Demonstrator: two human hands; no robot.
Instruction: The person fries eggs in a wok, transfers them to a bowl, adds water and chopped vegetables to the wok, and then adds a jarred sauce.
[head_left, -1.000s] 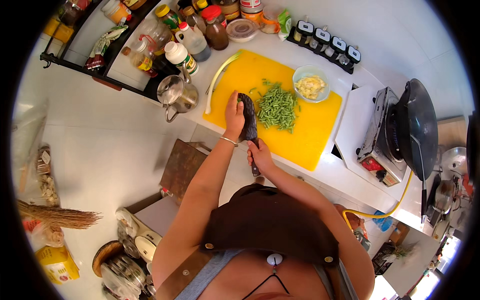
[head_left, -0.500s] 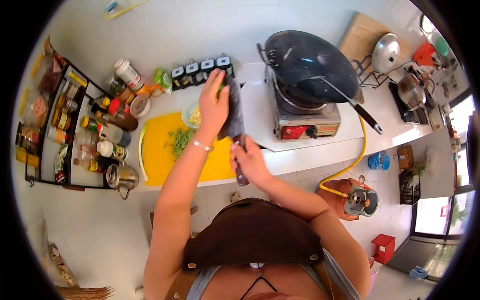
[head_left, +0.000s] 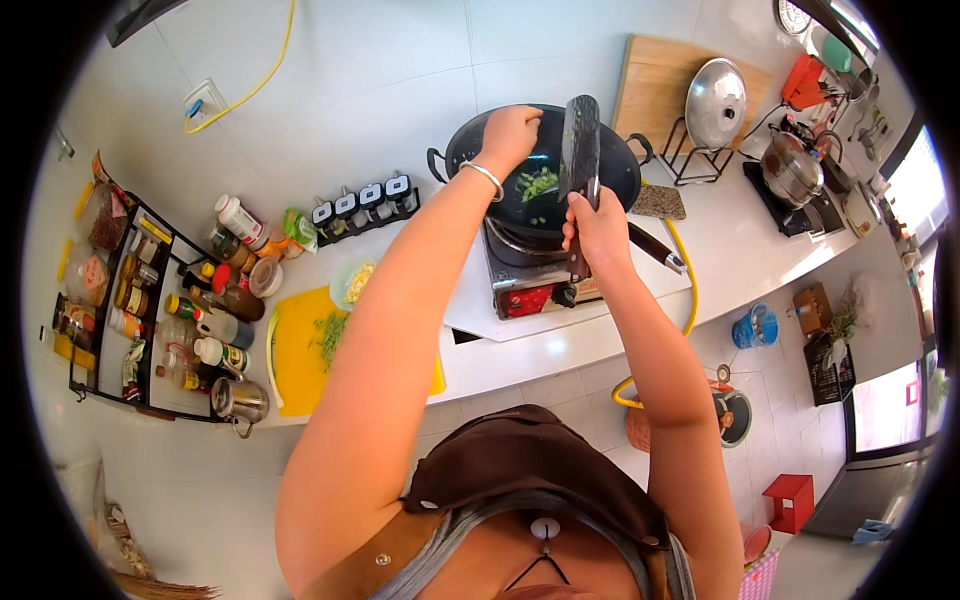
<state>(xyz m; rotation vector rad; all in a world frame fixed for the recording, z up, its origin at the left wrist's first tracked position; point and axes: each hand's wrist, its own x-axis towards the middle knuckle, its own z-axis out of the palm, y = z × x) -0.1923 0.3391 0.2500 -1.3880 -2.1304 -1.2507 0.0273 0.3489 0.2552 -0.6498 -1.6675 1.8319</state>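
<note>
Right hand [head_left: 598, 232] grips cleaver [head_left: 579, 150] handle, blade over wok [head_left: 545, 180]; left hand [head_left: 510, 130] closed beside blade. Keep blade tilted low so greens [head_left: 538, 184] drop inside wok.

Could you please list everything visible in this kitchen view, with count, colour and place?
wok: one, black, on the stove, green pieces inside
stove: one, red-fronted, on the white counter
cleaver: one, dark, over the wok
cutting board: one, yellow, left counter, greens on it
spice rack: one, black, far left, many bottles
pot lid: one, silver, on a stand
kettle: one, silver, right
left hand: above the wok
right hand: grip on the cleaver's handle
</note>
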